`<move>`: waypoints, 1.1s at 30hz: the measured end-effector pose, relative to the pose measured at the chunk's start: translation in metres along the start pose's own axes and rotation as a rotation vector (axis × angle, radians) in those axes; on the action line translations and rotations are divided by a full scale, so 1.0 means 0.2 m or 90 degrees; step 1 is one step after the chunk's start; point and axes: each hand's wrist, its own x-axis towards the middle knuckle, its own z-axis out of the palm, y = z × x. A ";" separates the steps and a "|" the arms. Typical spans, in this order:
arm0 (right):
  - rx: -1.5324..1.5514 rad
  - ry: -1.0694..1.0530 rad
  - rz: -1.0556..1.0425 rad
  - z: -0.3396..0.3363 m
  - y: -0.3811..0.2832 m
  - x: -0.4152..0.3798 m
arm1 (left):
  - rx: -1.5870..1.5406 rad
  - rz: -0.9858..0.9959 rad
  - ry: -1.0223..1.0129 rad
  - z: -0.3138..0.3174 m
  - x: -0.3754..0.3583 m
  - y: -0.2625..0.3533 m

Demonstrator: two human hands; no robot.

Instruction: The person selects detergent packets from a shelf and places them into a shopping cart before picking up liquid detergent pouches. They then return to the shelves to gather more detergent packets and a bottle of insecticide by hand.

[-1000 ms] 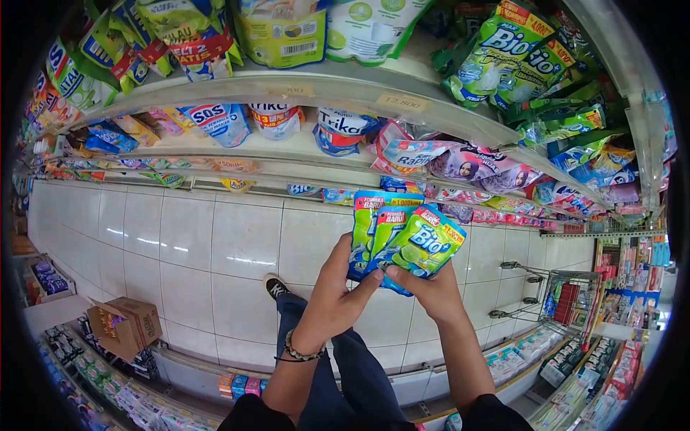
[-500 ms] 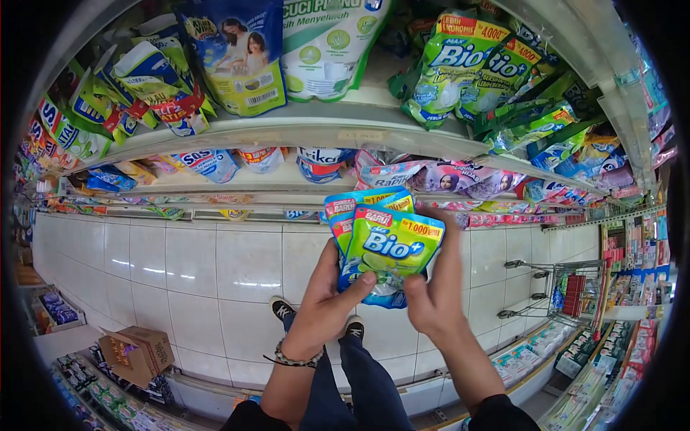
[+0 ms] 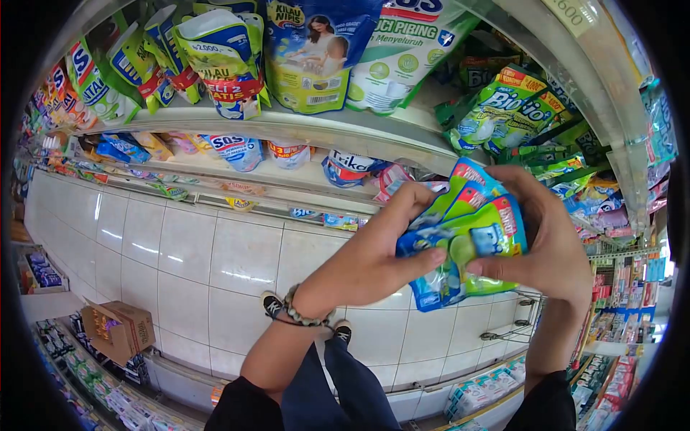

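A small fanned stack of green and blue Bio+ dish soap pouches (image 3: 467, 248) is held in front of the shelf, tilted to one side. My left hand (image 3: 363, 258) grips the stack from its left edge, thumb pressed on the front pouch. Around the right edge closes my right hand (image 3: 553, 241), its thumb also on the front pouch, and its other fingers are partly hidden behind. Just beyond the hands, larger green Bio+ pouches (image 3: 496, 115) lean in a pile on the upper shelf.
A blue Kilau Nipis pouch (image 3: 313, 68) and a white SOS pouch (image 3: 392, 68) stand on the upper shelf (image 3: 287, 126). Behind me are an open cardboard box (image 3: 118, 330) and a low shelf of goods. A shopping cart (image 3: 514, 327) is at the right.
The pouches have moved right and turned anticlockwise, closer to the green pile. My right hand has come round their right edge. The view has shifted and tilted.
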 end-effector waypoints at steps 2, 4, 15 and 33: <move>0.001 0.034 0.002 -0.02 0.01 0.06 | -0.001 0.090 0.021 -0.02 0.09 0.02; 0.025 0.052 -0.022 -0.05 0.01 0.10 | 0.124 0.119 0.044 -0.08 0.17 0.08; -0.022 0.397 -0.156 0.02 -0.03 0.09 | 0.295 0.004 0.148 -0.20 0.47 0.23; -0.487 0.416 -0.386 0.14 -0.07 0.44 | 0.165 0.129 0.464 -0.07 0.54 0.17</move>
